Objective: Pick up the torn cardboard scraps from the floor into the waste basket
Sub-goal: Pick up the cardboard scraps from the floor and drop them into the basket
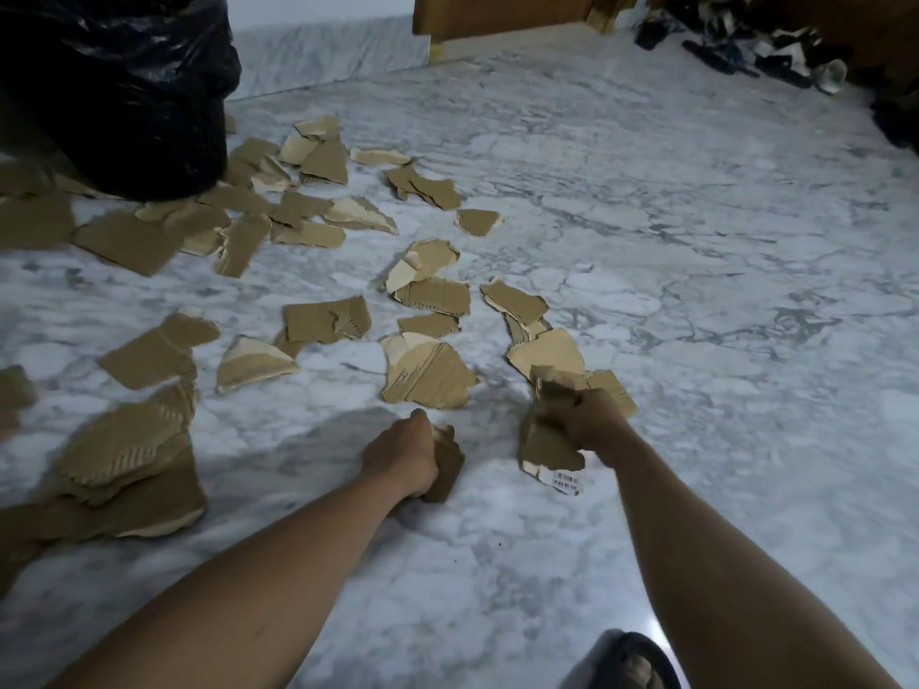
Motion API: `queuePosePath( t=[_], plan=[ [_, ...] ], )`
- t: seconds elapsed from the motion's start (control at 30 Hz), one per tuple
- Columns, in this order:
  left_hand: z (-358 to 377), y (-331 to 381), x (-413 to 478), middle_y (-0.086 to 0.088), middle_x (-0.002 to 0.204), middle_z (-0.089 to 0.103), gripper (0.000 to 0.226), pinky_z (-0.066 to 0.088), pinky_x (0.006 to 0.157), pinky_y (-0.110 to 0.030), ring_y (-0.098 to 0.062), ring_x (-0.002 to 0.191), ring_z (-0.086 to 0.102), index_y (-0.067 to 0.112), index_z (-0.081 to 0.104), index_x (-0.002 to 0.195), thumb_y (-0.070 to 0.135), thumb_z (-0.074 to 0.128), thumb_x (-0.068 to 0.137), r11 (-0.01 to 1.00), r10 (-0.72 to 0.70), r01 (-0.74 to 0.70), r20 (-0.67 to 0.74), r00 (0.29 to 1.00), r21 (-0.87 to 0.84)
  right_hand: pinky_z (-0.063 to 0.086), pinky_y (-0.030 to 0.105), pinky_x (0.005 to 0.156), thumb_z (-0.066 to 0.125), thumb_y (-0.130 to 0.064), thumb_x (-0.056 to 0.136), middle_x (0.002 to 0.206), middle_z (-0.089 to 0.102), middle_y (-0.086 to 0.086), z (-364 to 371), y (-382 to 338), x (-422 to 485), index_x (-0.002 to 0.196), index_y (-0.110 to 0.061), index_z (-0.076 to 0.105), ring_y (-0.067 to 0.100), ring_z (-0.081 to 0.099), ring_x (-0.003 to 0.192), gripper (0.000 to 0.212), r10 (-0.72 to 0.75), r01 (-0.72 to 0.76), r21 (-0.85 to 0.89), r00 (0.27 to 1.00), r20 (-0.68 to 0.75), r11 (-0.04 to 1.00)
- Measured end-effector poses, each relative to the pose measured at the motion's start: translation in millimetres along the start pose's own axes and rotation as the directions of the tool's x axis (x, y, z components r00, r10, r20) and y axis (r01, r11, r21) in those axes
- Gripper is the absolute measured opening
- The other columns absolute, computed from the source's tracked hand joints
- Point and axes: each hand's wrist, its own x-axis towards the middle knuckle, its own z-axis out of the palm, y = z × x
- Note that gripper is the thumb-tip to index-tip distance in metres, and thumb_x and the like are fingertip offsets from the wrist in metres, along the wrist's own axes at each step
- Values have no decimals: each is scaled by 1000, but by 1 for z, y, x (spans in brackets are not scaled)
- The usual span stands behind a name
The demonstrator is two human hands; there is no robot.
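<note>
Several torn brown cardboard scraps point(427, 377) lie scattered over the marble floor point(696, 290), from the near left up to the waste basket point(114, 92), which is lined with a black plastic bag at the far left. My left hand point(403, 452) grips a small folded scrap point(447, 464) low against the floor. My right hand point(584, 420) holds a bunch of scraps point(547, 445), one with a white label at its lower edge. More scraps lie just beyond my right hand.
A wooden door and frame point(497, 17) stand at the back. Dark shoes and sandals point(736, 47) are piled at the far right. My sandalled foot point(631, 663) shows at the bottom edge. A large stack of cardboard point(124, 479) lies near left.
</note>
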Motion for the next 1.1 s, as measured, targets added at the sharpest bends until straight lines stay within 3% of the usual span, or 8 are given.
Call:
queuePosePath(
  t=[0.1, 0.2, 0.33, 0.5, 0.67, 0.8, 0.93, 1.1],
  plan=[
    [0, 0, 1, -10, 112, 58, 30, 43, 67, -35, -30, 99, 61, 17, 40, 103, 16, 60, 81, 1000, 4, -4, 15, 1000, 5, 60, 46, 82, 84, -43, 69, 92, 74, 10, -21, 11, 6, 99, -8, 72, 27, 72, 84, 48, 141, -144, 21, 984, 112, 989],
    [1, 2, 4, -9, 117, 58, 37, 43, 68, -34, -30, 104, 60, 15, 43, 117, 15, 59, 84, 999, 32, -33, -32, 999, -20, 56, 37, 79, 72, -39, 82, 96, 71, 13, -10, 23, 6, 109, -8, 70, 29, 66, 82, 41, 252, -220, -175, 949, 190, 960],
    [2, 7, 11, -8, 124, 53, 39, 49, 82, -42, -30, 111, 53, 18, 42, 119, 25, 66, 88, 990, 143, -143, -93, 985, -2, 52, 33, 81, 76, -34, 78, 107, 57, 14, 34, 24, -1, 117, -11, 62, 31, 58, 103, 47, 74, -55, -343, 996, 43, 938],
    [-4, 10, 29, -3, 144, 29, 55, 34, 99, -44, -29, 128, 30, 20, 45, 129, 39, 69, 84, 956, 262, -211, -272, 926, 205, 40, 27, 54, 88, -34, 67, 96, 61, 10, 44, 10, -8, 111, -3, 51, 26, 60, 87, 65, -92, 116, -271, 991, 102, 956],
    [-20, 11, 63, -3, 162, -10, 54, 14, 114, -61, -36, 147, -6, 21, 43, 131, 34, 69, 85, 961, 185, -154, -121, 975, 230, 57, 41, 72, 77, -31, 80, 90, 70, 14, 14, -6, 12, 97, 2, 69, 31, 67, 84, 38, -182, 220, -317, 972, 147, 923],
    [-36, 19, 81, -2, 161, -21, 39, 2, 114, -66, -39, 146, -21, 21, 54, 118, 21, 66, 81, 929, 207, -198, 7, 978, 311, 55, 38, 79, 76, -23, 78, 93, 72, 10, -11, -12, 32, 98, -6, 73, 28, 67, 91, 26, -200, 237, -433, 971, 129, 870],
    [-46, 30, 102, 4, 164, -11, 34, -7, 112, -68, -32, 149, -18, 23, 63, 108, 24, 71, 76, 850, 307, -328, 118, 944, 413, 41, 46, 101, 72, -43, 77, 126, 51, 5, -10, -15, 42, 121, -18, 62, 31, 44, 120, 51, -240, 260, -673, 963, 125, 693],
    [-51, 37, 105, 1, 139, 42, 46, 23, 97, -53, -26, 129, 29, 21, 63, 111, 41, 75, 71, 765, 362, -377, 135, 922, 522, 36, 56, 102, 76, -56, 73, 140, 36, 3, -5, -12, 56, 131, -30, 58, 32, 33, 123, 65, -192, 267, -688, 964, 186, 675]
  ],
)
